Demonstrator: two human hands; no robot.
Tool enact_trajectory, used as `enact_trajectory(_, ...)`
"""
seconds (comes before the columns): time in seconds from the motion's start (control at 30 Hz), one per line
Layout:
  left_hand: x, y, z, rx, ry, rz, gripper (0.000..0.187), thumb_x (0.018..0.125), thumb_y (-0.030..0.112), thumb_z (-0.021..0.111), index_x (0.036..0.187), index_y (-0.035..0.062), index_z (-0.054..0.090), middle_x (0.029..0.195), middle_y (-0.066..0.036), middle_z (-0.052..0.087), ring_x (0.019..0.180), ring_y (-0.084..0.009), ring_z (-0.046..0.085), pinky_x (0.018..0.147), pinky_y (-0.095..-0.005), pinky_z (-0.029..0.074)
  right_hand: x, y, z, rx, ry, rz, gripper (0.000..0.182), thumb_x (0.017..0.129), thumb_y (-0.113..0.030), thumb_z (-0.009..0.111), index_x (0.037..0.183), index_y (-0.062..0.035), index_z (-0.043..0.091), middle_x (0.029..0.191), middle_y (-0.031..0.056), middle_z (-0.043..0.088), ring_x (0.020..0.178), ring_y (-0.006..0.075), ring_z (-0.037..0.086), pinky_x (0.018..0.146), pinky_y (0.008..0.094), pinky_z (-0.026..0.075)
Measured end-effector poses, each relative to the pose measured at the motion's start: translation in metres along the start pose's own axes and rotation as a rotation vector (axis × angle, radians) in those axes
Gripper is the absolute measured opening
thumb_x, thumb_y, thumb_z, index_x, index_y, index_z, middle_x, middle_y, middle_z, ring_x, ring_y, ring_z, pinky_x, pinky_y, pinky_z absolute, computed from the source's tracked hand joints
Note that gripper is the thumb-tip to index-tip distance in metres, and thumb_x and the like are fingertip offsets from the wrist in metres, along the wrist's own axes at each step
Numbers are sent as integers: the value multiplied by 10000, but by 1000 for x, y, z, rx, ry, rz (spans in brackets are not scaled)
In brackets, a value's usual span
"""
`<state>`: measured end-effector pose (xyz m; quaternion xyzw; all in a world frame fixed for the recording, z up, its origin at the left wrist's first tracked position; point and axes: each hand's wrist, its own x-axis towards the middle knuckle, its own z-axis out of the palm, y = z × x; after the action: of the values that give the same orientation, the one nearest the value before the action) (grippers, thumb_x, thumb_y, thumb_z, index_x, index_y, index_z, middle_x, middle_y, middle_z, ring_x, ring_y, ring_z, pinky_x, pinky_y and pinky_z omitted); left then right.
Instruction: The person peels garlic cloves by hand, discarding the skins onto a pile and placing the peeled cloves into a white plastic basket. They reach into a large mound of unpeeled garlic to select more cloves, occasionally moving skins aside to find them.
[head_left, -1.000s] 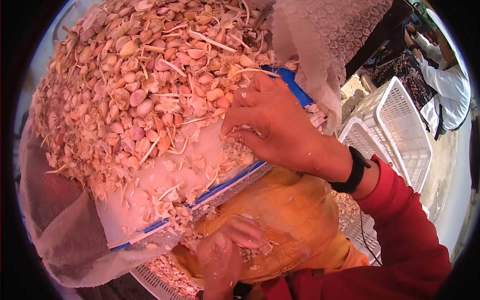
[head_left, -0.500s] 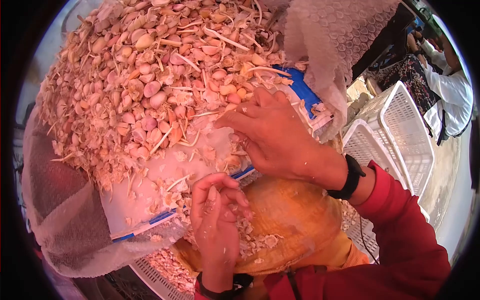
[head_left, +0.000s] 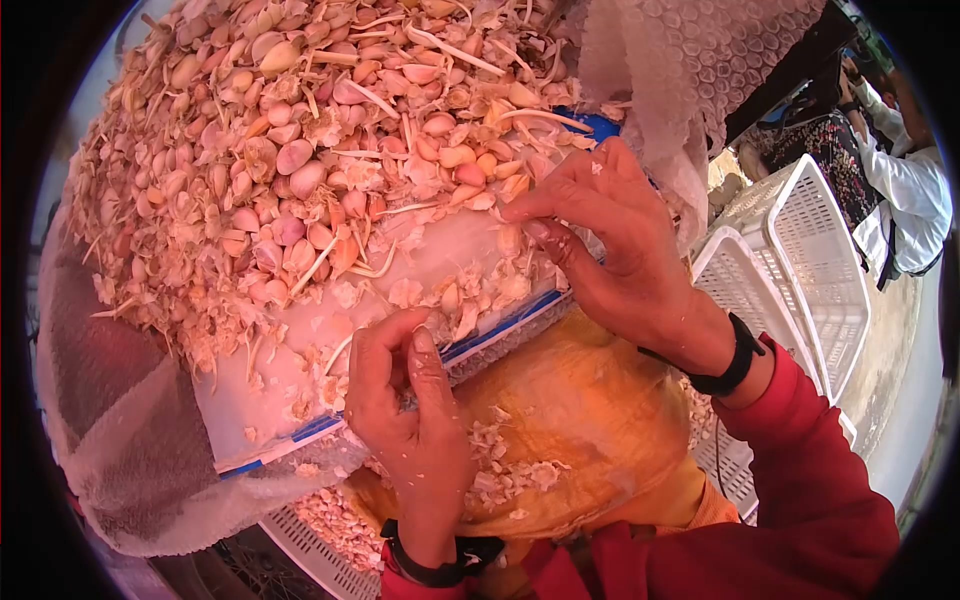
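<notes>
My left hand is at the near edge of the white board, thumb and forefinger curled together at the tips beside loose skins. Whatever may be in that pinch is too small or hidden to make out. Over the board's right side, my right hand has its forefinger and thumb tips close together in a pinch, right by a pale garlic clove. Beyond both hands rises a big heap of garlic cloves, mixed with papery skins and long pale sprouts.
An orange cloth strewn with skins covers my lap. Below it at the left is a white crate of garlic. More white plastic crates stand at the right, near a seated person. Bubble wrap borders the heap.
My right hand has moved right, away from the heap's edge. My left hand has risen slightly onto the board's edge, its forefinger and thumb now coming together.
</notes>
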<state>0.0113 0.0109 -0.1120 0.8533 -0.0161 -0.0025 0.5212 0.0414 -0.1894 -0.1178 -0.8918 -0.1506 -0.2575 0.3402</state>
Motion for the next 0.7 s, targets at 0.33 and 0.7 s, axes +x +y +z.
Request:
enact_trajectory(0.33,20,-10,15,481,-148,389,289,812,-45,518,1089,24,562,1028,-169,501,914,-345,521,783,-423,423,-20,16,2,127,-91,146,275,750,52,618,982,-91,653,809,43,554,754,242,483,708,331,384)
enact_trajectory(0.7,10,-18,7,-75,6,74,65,953,92,474,988,47,443,857,-23,495,739,-69,460,626,-220,385,10,3,12,-220,-300,56,224,731,-69,570,949,-68,622,875,110,593,906,306,521,765,441,391)
